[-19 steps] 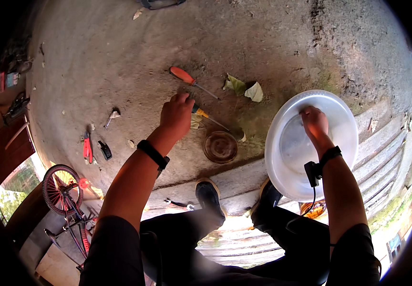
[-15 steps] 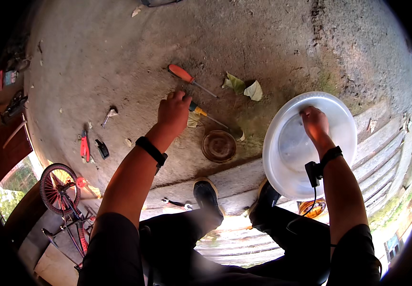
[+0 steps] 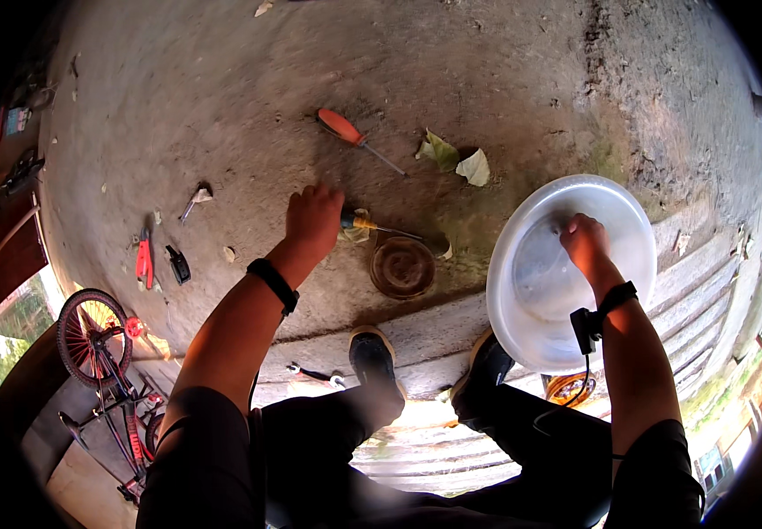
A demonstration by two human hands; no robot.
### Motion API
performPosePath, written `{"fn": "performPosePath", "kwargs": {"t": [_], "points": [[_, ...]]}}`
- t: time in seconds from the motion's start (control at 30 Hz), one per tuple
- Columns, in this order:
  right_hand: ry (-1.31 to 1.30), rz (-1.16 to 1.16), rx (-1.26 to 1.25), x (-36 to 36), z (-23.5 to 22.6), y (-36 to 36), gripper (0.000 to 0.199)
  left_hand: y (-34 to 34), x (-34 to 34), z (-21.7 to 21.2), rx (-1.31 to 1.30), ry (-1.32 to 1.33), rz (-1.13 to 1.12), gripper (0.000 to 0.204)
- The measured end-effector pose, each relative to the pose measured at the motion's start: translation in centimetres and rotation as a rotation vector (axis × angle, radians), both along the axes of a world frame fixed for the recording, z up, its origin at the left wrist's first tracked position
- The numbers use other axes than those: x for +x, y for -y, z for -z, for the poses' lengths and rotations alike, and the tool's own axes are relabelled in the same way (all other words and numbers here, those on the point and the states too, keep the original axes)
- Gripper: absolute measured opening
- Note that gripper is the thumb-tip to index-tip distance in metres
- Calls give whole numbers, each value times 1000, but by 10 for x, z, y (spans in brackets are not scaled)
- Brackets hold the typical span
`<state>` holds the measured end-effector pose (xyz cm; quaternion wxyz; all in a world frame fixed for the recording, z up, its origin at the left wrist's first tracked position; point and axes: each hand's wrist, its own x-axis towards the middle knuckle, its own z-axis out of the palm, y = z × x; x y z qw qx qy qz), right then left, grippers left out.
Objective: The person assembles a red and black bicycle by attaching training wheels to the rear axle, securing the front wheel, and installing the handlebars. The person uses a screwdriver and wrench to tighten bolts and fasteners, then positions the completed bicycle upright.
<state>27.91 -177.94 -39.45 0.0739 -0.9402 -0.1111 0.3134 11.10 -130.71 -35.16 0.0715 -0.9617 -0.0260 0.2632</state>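
Note:
My left hand (image 3: 313, 218) is low over the concrete floor, fingers curled. Against its right edge lies the black-and-yellow handle of a screwdriver (image 3: 360, 222), which it seems to grip at the end; the thumb is hidden. The shaft points right, above a round brown dish (image 3: 403, 267). Over on the right, my right hand (image 3: 586, 240) reaches inside a large, pale, shiny basin (image 3: 522, 339). Its fingers are closed, and anything in them is hidden. Beyond my left hand rests a second screwdriver with an orange handle (image 3: 340, 126).
Dry leaves (image 3: 474, 167) lie past the dish. Red-handled pliers (image 3: 145, 263), a small black part (image 3: 178, 264) and a small metal tool (image 3: 194, 203) lie to the left. A bicycle (image 3: 99, 344) is at the lower left. My shoes stand on a pale ledge (image 3: 434, 339).
The yellow-handled screwdriver has swung about its tip, its handle end coming nearer to me alongside my left hand. My right hand has shifted slightly nearer inside the basin.

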Motion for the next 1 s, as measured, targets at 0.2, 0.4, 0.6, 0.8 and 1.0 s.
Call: {"fn": "performPosePath", "kwargs": {"t": [0.2, 0.4, 0.6, 0.8, 1.0], "points": [[-13, 74, 43, 13, -23, 17, 21, -13, -26, -50, -255, -26, -158, 27], [-185, 41, 67, 18, -109, -2, 22, -13, -93, -139, -476, -131, -620, 37], [-321, 189, 247, -3, -175, -33, 15, 1, -149, -193, -535, -161, -864, 41], [-473, 212, 341, -37, -228, -55, 12, 28, -194, -232, -581, -120, -991, 50], [-615, 171, 412, -63, -330, -93, 7, 47, -218, -313, -683, -46, -1206, 48]]}}
